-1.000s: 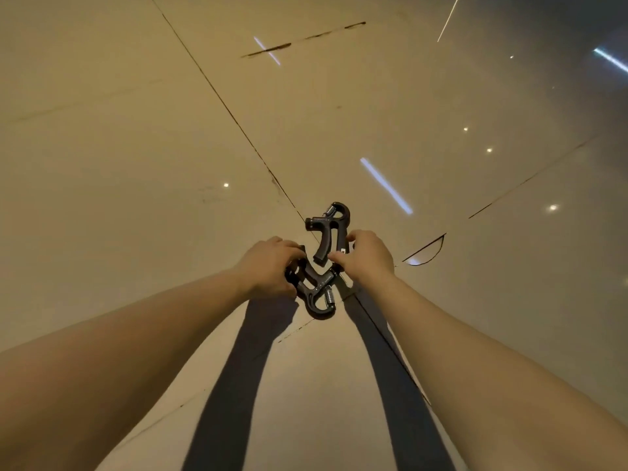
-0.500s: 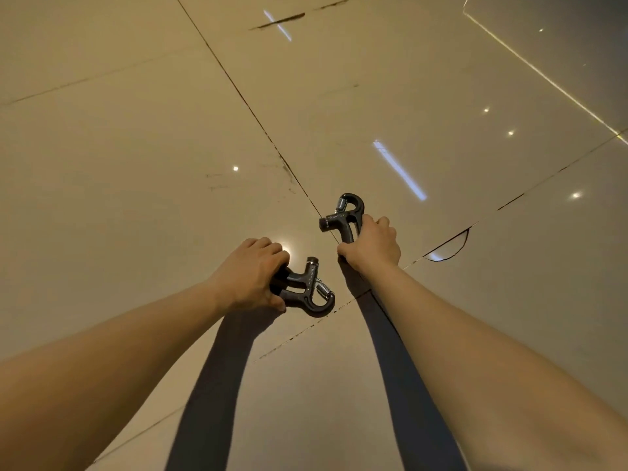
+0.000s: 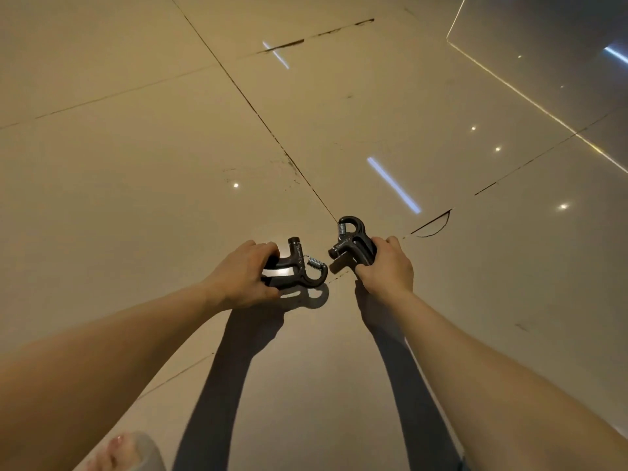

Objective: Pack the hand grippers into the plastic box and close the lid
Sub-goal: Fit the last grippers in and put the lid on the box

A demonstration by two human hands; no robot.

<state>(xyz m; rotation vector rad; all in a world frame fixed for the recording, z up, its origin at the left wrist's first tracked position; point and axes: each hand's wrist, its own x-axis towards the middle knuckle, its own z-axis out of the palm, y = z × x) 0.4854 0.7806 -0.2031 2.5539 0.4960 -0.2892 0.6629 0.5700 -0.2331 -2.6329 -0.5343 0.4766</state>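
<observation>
Head-camera view, looking down at a glossy beige tiled floor (image 3: 136,198) crossed by dark grout lines and dotted with reflected ceiling lights. Two bare forearms reach forward from the bottom corners of the view. The left hand (image 3: 243,277) has its fingers (image 3: 261,248) curled closed around the handles of a dark grey plastic hand gripper with a coiled steel spring (image 3: 299,268); the hooked end and spring of this tool point toward the right, and its adjusting knob points up and away. The right hand (image 3: 385,266) likewise has its fingers (image 3: 384,241) wrapped closed around the handles of a second dark grey hand gripper of the same pattern (image 3: 351,241), whose curved loop and spring stand at the far end, beyond the knuckles. The two tools lie near one another at mid-frame but apart, with a strip of floor visible between them. Each is held low over the floor, casting a shadow directly beneath; whether either touches the tile cannot be told. A bare foot in a pale slipper (image 3: 132,452) shows at the lower left edge.
</observation>
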